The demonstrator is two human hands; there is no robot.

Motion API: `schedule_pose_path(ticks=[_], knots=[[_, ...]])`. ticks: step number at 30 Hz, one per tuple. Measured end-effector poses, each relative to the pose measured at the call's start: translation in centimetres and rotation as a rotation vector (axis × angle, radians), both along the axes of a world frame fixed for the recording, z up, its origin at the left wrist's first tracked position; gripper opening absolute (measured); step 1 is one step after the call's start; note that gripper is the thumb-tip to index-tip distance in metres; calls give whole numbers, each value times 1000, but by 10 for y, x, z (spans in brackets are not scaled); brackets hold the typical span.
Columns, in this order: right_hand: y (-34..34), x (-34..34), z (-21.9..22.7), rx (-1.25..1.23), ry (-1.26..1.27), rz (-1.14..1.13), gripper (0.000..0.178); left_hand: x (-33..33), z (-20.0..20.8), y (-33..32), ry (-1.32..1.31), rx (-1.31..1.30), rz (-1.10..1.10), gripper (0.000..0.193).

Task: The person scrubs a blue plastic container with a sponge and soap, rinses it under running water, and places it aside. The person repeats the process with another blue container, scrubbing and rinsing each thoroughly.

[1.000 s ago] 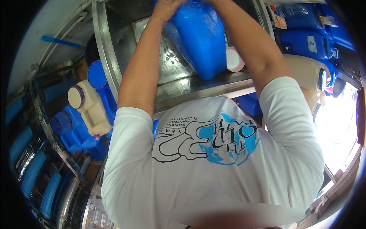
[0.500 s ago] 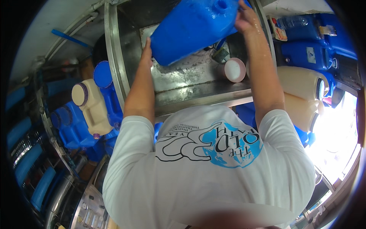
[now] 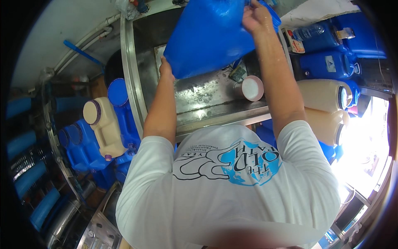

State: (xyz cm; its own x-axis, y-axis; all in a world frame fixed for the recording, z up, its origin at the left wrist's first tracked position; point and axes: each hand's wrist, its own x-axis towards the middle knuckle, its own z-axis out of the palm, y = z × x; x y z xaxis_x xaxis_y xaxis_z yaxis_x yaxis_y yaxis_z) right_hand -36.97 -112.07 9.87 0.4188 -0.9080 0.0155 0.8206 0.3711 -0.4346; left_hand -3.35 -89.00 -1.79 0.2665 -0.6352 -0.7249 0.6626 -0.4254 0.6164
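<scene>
A large blue plastic water container [image 3: 207,41] lies tilted across the metal sink [image 3: 188,99], held between my two hands. My left hand [image 3: 166,69] presses against its lower left end, fingers partly hidden behind it. At the upper right end, my right hand [image 3: 258,17] grips the container near a round blue rim, its fingertips hard to see. Water drops glisten on my right wrist. Below the container, a small pink bowl [image 3: 252,88] with white contents sits in the sink, close to my right forearm. Beside the bowl lies a dark greenish scrubbing pad [image 3: 237,74].
Cream jugs [image 3: 321,94] and blue containers [image 3: 327,64] are stacked right of the sink. To the left stand another cream jug [image 3: 105,124] and several blue ones [image 3: 85,143]. A metal rim [image 3: 132,62] edges the sink. White pipes [image 3: 87,39] run along the left wall.
The blue container has been turned in my hands, so its small spout no longer shows on the upper face. My right hand has shifted slightly left. The whole view has shifted a little.
</scene>
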Motion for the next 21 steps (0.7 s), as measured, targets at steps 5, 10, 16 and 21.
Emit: schedule_pose_path(ticks=[5,10,16,21], knots=[[31,29,-5,211,73,-158,34,16,1,24,-280,-48,-45,73],[57,16,43,256,155,-237,43,31,-22,5,-519,-82,-206,79],[107,52,80,311,288,-292,35,5,12,40,-563,-49,-18,82],[102,65,78,232,294,-242,31,5,3,45,-489,-67,52,83]])
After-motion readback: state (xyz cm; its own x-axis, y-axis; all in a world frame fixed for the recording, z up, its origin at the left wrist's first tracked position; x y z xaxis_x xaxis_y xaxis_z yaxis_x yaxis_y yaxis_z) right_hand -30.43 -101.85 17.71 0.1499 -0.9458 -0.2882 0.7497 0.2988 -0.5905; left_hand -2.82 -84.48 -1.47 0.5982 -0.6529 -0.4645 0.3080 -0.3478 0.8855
